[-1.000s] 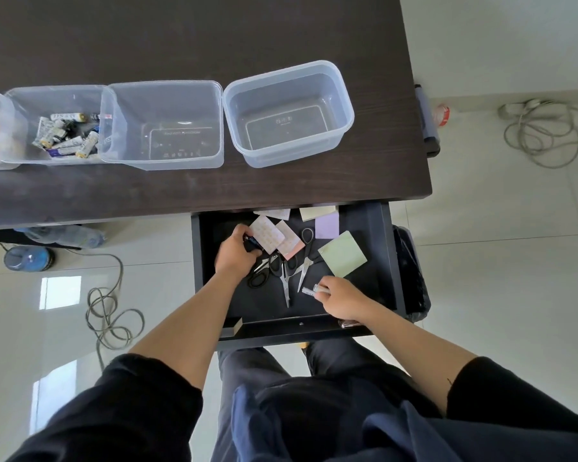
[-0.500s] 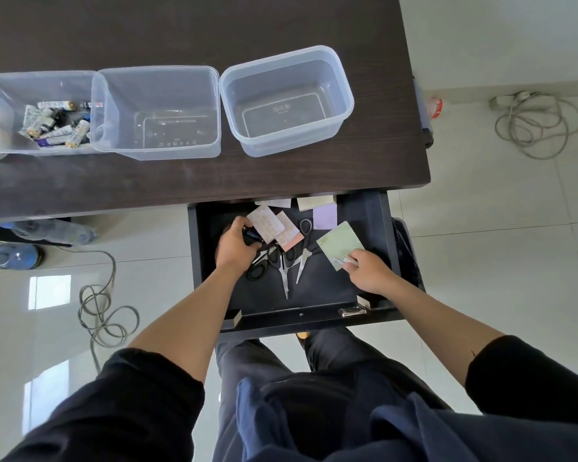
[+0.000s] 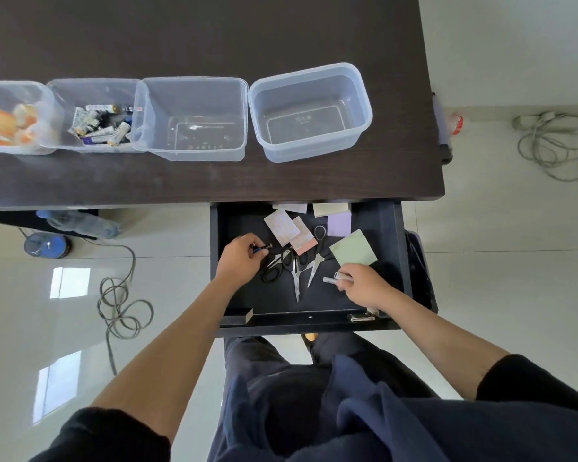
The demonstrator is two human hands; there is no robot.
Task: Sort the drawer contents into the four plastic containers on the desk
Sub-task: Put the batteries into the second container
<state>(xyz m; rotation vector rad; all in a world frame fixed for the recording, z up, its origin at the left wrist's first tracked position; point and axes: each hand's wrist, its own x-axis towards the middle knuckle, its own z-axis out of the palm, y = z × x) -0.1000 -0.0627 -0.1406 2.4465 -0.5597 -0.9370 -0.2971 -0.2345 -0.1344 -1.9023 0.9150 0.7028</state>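
Four clear containers stand in a row on the dark worktop [image 3: 214,35] across the upper frame; the second container [image 3: 95,91] holds batteries [image 3: 116,131]. Below, in the open drawer [image 3: 397,261], the left hand [image 3: 239,260] pinches a small dark item beside the scissors [image 3: 289,265], while the right hand [image 3: 364,283] grips pale batteries near a green notepad [image 3: 352,250].

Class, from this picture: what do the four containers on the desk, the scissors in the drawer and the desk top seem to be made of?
Containers: clear plastic, glossy; contents and desk show through the walls.
Scissors: bright, probably steel blades with black, likely plastic handles.
Desk top: dark brown with faint grain, matt; wood or a wood-look laminate, the picture cannot tell which.
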